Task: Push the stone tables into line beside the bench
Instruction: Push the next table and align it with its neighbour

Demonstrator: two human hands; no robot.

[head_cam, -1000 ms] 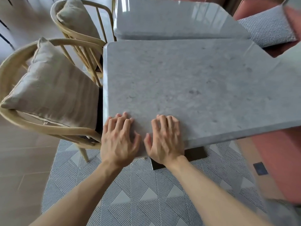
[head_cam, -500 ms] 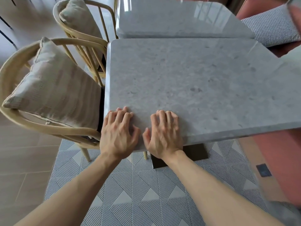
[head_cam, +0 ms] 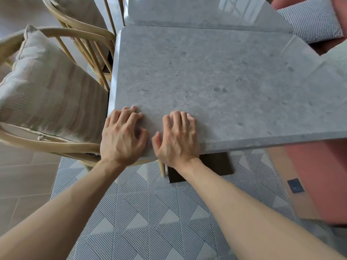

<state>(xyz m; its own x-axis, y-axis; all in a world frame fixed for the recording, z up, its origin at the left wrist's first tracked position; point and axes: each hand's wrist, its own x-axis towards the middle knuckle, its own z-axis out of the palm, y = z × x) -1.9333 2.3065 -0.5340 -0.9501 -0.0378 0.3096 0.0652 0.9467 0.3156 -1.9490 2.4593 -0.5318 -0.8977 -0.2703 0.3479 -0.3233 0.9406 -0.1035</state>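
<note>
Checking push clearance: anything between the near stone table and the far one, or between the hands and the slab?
Nothing visible. Both hands, left hand and right hand, rest directly on the near stone table; its far edge already looks flush against the far stone table.

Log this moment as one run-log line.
left hand: pressing near table | right hand: pressing same edge | far table: edges meet

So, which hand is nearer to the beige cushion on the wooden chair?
Left. The left hand rests on the near table's corner, right beside the beige cushion. The right hand lies further along the same near edge, with the left hand between it and the cushion.
</note>
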